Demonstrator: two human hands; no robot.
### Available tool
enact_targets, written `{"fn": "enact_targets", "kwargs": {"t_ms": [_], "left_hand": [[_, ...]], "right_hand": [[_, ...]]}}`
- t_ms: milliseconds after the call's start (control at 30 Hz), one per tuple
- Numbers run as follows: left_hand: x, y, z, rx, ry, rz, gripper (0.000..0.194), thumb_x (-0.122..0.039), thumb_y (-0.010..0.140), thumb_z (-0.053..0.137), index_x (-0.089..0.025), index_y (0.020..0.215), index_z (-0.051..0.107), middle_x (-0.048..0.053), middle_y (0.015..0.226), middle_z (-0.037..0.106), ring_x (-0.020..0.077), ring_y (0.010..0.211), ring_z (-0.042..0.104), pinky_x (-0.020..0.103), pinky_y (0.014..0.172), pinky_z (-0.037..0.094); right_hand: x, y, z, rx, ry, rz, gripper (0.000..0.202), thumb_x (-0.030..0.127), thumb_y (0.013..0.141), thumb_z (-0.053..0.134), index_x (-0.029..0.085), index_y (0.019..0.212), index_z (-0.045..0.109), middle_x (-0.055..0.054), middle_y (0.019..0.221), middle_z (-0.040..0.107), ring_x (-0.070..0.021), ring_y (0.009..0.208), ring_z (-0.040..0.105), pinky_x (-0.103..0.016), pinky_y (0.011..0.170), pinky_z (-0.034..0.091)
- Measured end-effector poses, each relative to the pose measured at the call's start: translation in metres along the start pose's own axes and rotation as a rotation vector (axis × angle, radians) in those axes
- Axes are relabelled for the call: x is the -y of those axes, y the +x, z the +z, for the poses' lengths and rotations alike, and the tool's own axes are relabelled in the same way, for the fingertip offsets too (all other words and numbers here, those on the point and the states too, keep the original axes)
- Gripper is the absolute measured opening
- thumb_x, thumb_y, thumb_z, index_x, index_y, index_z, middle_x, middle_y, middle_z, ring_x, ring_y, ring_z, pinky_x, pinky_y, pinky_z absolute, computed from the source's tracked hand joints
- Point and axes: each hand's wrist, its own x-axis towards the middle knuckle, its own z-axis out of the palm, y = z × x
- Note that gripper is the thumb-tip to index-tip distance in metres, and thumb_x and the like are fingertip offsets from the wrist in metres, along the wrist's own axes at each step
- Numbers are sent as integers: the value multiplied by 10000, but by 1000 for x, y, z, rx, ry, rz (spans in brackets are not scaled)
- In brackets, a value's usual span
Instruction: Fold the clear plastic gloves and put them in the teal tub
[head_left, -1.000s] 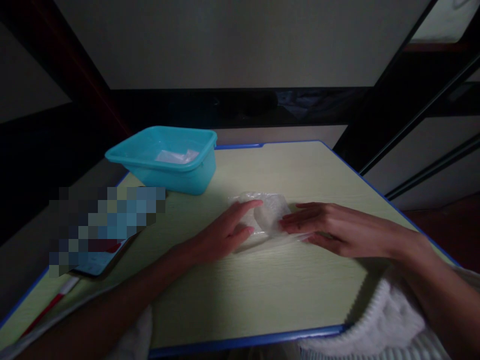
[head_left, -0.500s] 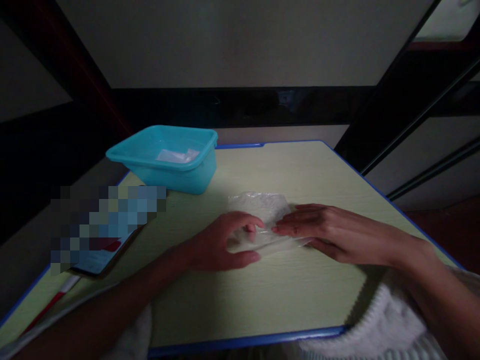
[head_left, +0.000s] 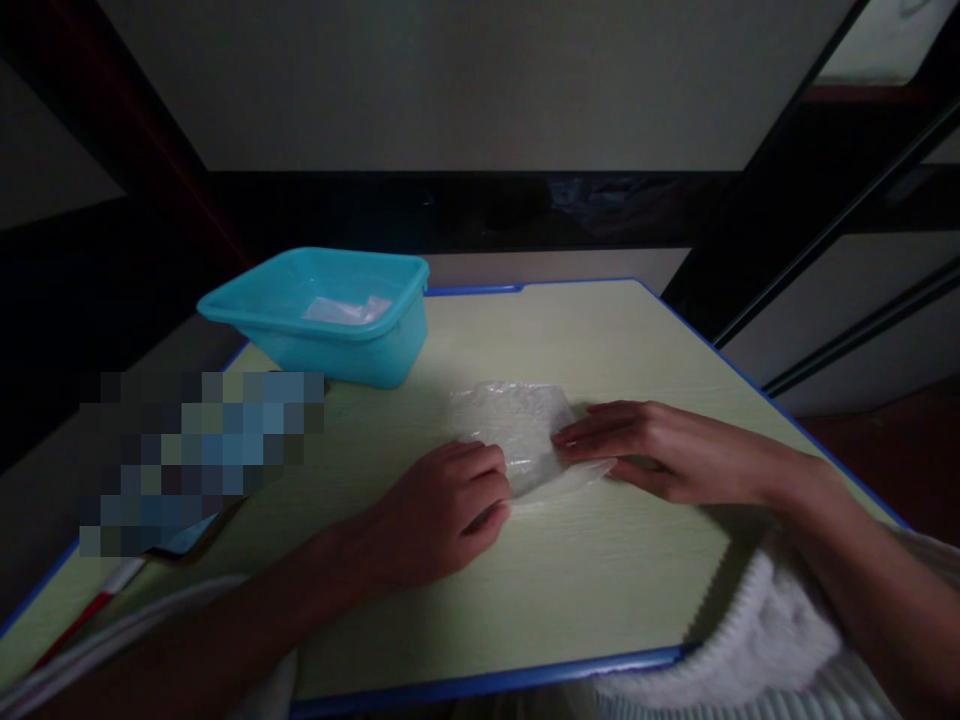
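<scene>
A clear, crinkled plastic bag (head_left: 517, 425) lies flat on the pale table. My left hand (head_left: 457, 510) is closed at the bag's near left edge, its fingers curled and the thumb drawn in against them; the fingertips are partly hidden. Across the right side of the bag rests my right hand (head_left: 637, 450), fingers stretched out and lying on the plastic, with the thumb apart underneath near a loose corner.
A turquoise plastic basket (head_left: 397, 345) with pale, see-through packets (head_left: 349, 310) inside stands at the back left of the table (head_left: 585, 590). A phone (head_left: 191, 535), mostly pixelated, lies left of my forearm, beside a red and white stick-like object (head_left: 82, 618). Blue trim edges the tabletop.
My left hand has gone from spread thumb and fingers to a closed grip at the bag's near left edge. The right hand keeps nearly the same place on the bag.
</scene>
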Motion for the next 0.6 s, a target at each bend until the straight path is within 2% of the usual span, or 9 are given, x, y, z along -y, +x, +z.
{"fn": "enact_targets", "kwargs": {"t_ms": [267,433,600], "left_hand": [[-1,1,0,13,-208,-88,177,-77,804,451,-157,655,502,8,707,495,125,672,470,231,615,359],[-4,3,-1,7,-306,-143,177,-72,787,459,-155,634,488,-10,676,476,101,608,441,213,565,339],[-9,5,-7,18,-445,-283,136,-86,747,476,-153,632,505,-16,681,505,79,541,425,205,514,320]], "right_hand": [[-7,-2,-2,18,153,1,306,160,907,423,82,1121,627,-132,1134,646,-196,1086,583,-359,951,454],[-7,-2,-4,32,194,20,315,197,926,400,87,1127,616,-122,1131,648,-181,1073,591,-321,922,463],[-5,-3,-6,9,237,73,295,233,934,397,144,1098,626,-81,1044,679,-169,988,622,-293,845,474]]}}
